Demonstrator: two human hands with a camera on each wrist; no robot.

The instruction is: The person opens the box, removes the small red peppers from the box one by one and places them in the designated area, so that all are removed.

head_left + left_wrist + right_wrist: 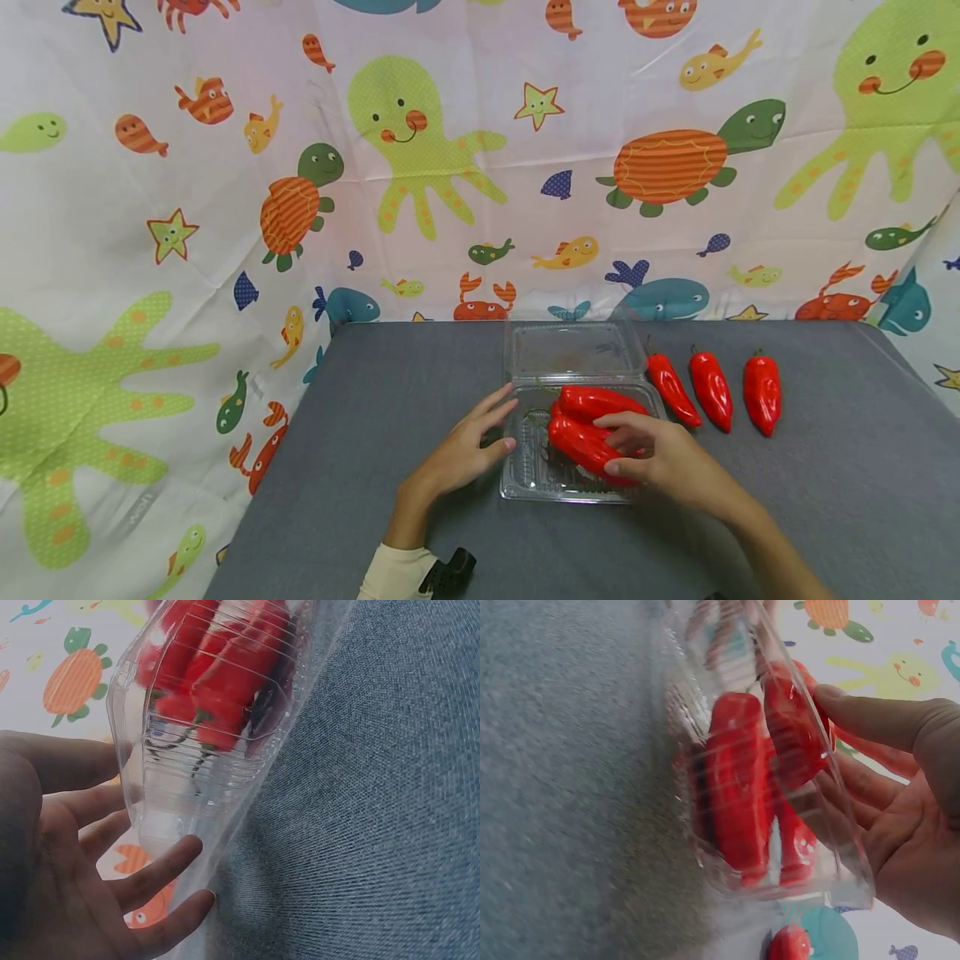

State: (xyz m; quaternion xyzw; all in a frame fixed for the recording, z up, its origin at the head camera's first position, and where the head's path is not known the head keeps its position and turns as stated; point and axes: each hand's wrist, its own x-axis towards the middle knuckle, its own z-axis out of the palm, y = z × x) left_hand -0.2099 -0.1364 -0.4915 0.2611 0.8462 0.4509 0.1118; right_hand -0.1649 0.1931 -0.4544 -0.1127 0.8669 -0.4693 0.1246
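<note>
A clear plastic clamshell box (512, 483) lies on the table with its lid (573, 348) folded back toward the wall. Red chili peppers (735, 780) lie inside its ribbed base. My right hand (667, 457) reaches over the right side and pinches a glossy red pepper (796, 735) between thumb and fingers, above the others. At the box's left side is my left hand (467, 450), fingers spread and loosely bent, holding nothing. The left wrist view shows its fingertips (187, 847) right by the clear wall, with green pepper stems visible through the plastic.
To the right of the box, three more red peppers lie in a row: one close by the box (672, 390), a middle one (711, 390) and a right one (762, 393). A grey cloth (360, 400) covers the table. Behind it hangs a sea-animal printed curtain (465, 125).
</note>
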